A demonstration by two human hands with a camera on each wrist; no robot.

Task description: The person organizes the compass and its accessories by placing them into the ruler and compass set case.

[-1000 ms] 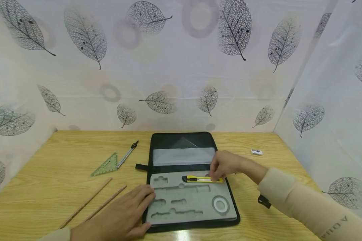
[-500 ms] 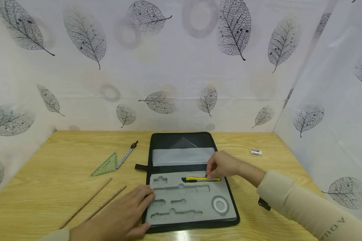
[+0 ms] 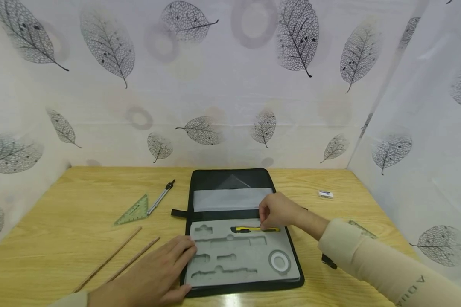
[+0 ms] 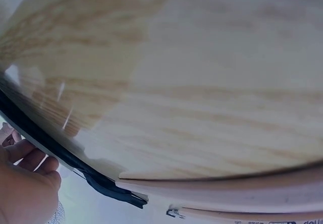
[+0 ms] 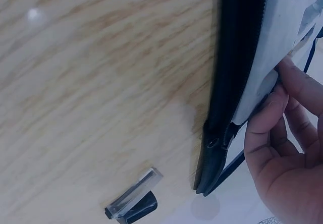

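An open black zip case (image 3: pixel 230 179) holds a grey foam insert (image 3: pixel 246 258) with cut-out slots. Across the insert's upper slot lies a yellow utility knife (image 3: pixel 240 229) with a black end. Bent fingertips of my right hand (image 3: pixel 282 210) pinch the knife near its right end; in the right wrist view the hand (image 5: pixel 290 148) is low over the foam and hides most of the knife. My left hand (image 3: pixel 153 266) rests on the case's left edge, fingers extended along it and thumb at the front corner. A white ring-shaped roll (image 3: pixel 279 261) sits in the round recess.
Left on the wooden table are two thin wooden sticks (image 3: pixel 107 259), a green set square (image 3: pixel 134 211) and a compass (image 3: pixel 161 197). An eraser (image 3: pixel 325 194) lies at right. A black-and-clear item (image 3: pixel 329 261) and a ruler-like strip (image 3: pixel 362 229) are partly under my right sleeve.
My right hand has shifted slightly left along the knife. The knife has turned from its flat side onto its edge at the slot. The left hand stays put.
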